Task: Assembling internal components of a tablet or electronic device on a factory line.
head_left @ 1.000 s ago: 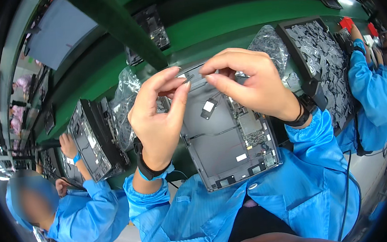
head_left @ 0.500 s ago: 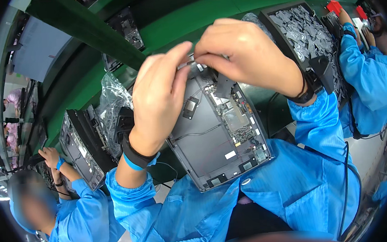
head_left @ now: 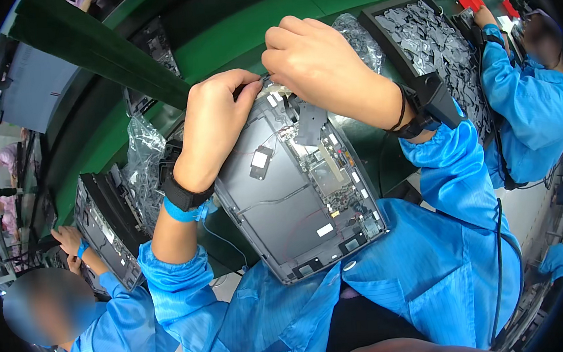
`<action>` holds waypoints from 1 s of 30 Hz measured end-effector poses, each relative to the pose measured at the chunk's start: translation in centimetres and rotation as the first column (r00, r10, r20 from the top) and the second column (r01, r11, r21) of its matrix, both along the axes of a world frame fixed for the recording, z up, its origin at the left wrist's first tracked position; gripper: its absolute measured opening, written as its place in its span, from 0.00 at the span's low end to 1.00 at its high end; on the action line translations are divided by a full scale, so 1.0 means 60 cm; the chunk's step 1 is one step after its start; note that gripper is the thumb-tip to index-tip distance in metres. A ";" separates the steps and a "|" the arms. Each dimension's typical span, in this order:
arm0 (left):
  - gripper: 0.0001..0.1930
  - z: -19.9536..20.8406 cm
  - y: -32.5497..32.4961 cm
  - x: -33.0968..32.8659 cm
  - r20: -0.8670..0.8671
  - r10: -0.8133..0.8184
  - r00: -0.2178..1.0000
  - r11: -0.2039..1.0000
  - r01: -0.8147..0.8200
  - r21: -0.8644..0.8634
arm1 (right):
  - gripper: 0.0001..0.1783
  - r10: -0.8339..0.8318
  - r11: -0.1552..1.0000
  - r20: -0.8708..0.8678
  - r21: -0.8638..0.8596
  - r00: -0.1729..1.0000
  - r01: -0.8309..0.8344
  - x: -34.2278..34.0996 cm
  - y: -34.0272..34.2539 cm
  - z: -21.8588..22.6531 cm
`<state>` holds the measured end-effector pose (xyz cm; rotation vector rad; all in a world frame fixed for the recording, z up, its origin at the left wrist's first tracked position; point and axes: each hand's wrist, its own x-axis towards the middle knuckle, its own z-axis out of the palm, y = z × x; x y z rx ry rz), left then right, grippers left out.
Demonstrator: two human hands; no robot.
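An open laptop base [head_left: 273, 196] lies tilted in front of me, its near edge against my blue smock. A bare circuit board [head_left: 328, 179] runs along its right side. A small dark module with a white label [head_left: 260, 162] rests on the left half, and a dark grey plate [head_left: 311, 124] lies near the board's far end. At the far edge, my left hand [head_left: 215, 125] has thumb and forefinger pinched together. My right hand [head_left: 322, 60] is beside it, fingers curled down over the same edge. Whatever the fingertips hold is hidden or too small to name.
A black tray of many grey plates [head_left: 430, 52] stands at far right. Clear plastic wrap [head_left: 142, 157] lies left, more [head_left: 360, 41] behind my right hand. Another laptop base [head_left: 104, 230] is at left, by a co-worker [head_left: 118, 328]. A second co-worker [head_left: 520, 104] is at right. A green post [head_left: 100, 54] slants across.
Both hands have come down closer to the laptop's far edge. My right hand has rolled so its back shows more and its fingers curl tighter. The whole view has shifted a little.
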<state>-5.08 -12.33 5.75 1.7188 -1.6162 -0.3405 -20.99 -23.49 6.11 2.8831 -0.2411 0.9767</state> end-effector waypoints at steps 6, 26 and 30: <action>0.07 -0.002 -0.004 -0.001 0.173 -0.013 0.985 0.996 0.028 -0.080 | 0.07 -0.045 0.982 -0.051 0.180 0.998 0.054 0.011 -0.020 0.001; 0.09 -0.009 -0.004 -0.002 0.405 -0.064 0.912 0.971 0.151 -0.186 | 0.06 0.185 0.983 -0.185 0.024 0.965 -0.184 -0.003 -0.027 0.007; 0.04 -0.011 -0.002 -0.003 0.462 -0.056 0.885 0.975 0.148 -0.166 | 0.07 0.213 0.977 -0.221 0.040 0.952 -0.210 -0.002 -0.033 0.010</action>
